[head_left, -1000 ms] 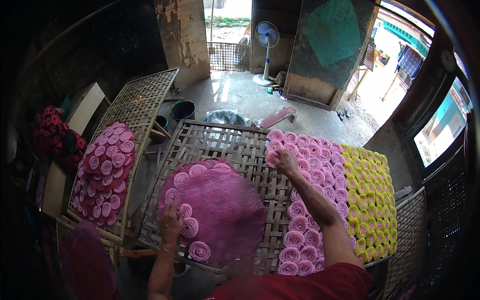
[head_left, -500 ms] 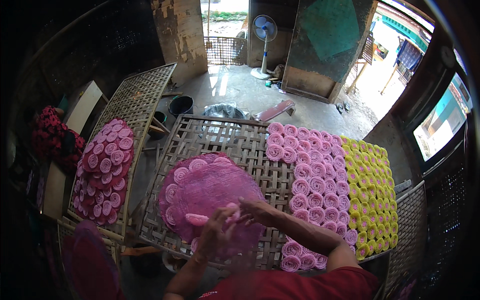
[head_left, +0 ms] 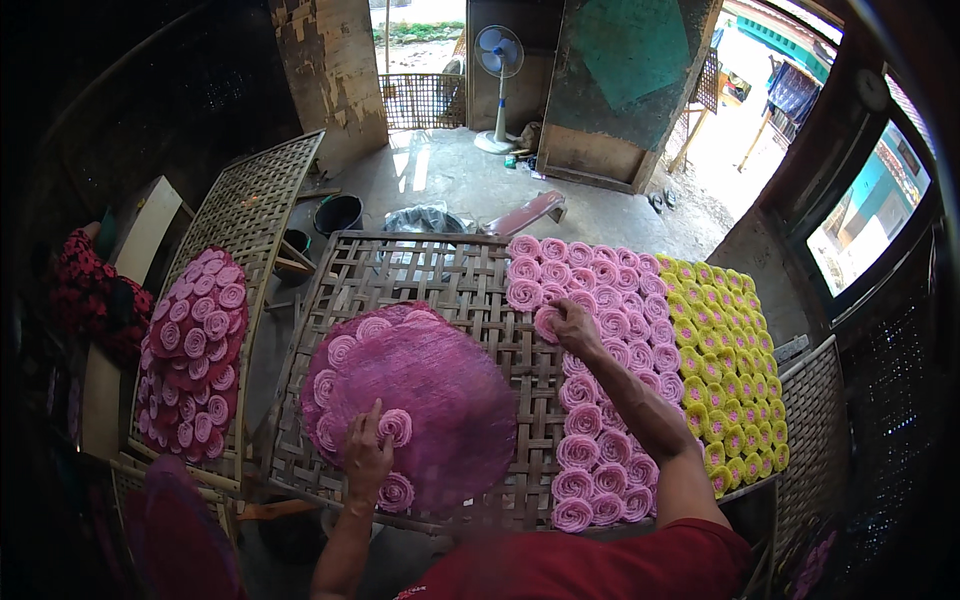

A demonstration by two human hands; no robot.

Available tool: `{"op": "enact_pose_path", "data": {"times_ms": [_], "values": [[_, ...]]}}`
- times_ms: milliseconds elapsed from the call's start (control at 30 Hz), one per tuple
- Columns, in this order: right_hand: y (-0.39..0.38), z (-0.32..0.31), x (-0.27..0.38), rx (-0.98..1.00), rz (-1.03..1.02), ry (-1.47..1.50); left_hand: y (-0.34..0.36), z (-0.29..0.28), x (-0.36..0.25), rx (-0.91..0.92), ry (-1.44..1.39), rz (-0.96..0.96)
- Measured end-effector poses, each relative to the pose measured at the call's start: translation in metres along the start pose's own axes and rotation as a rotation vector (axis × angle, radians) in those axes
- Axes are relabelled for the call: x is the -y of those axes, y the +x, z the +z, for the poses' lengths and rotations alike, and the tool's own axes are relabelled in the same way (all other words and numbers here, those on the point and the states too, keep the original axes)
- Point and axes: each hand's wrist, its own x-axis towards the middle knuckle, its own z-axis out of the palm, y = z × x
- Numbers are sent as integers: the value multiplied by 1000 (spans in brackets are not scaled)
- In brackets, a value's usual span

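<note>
A pink, swirled rosette (head_left: 547, 323) is between the fingers of my right hand (head_left: 578, 328), at the left edge of the rows of similar pink rosettes (head_left: 607, 352). My left hand (head_left: 367, 450) is over a round magenta mat (head_left: 440, 390), fingers apart. Its fingertips are at the left edge of another rosette (head_left: 396, 427) that rests flat on the mat. More pink rosettes (head_left: 341, 350) line the mat's left rim, and one (head_left: 396, 491) lies near its lower edge. Both mat and rows are on a woven bamboo rack (head_left: 420, 262).
Yellow rosettes with pink centres (head_left: 720, 375) cover the rack's right side. On the left, a second woven rack (head_left: 262, 195) leans, carrying rosettes on magenta mats (head_left: 200, 350); someone in red patterned clothing (head_left: 95, 285) is beyond it. A black bucket (head_left: 338, 213) and a standing fan (head_left: 498, 90) are farther back.
My hands have parted: the right has moved right and away to a rosette by the rows, while the left has shifted left. The tilted rosette on the mat now lies flat.
</note>
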Motion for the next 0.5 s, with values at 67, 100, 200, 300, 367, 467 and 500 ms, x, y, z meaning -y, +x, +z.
{"op": "enact_pose_path", "data": {"times_ms": [67, 100, 200, 300, 367, 467, 500], "values": [[-3, -6, 2, -69, -92, -239, 4, -1, -6, -26, -123, -66], [-8, -8, 7, -150, -189, -274, 7, -1, -9, -20, -179, -138], [-47, -2, 31, -213, -279, -311, 12, -2, -25, -62, -356, -218], [-108, 22, 68, 352, 14, 322, 10, 2, -60, -66, -455, -134], [-124, 34, 86, 748, 275, 665, 7, 8, -92, -12, -517, -19], [-131, 43, 92, 871, 542, 1137, -1, 10, -119, 154, -404, 382], [-123, 43, 89, 746, 512, 1039, -4, 9, -118, 113, -399, 317]]}}
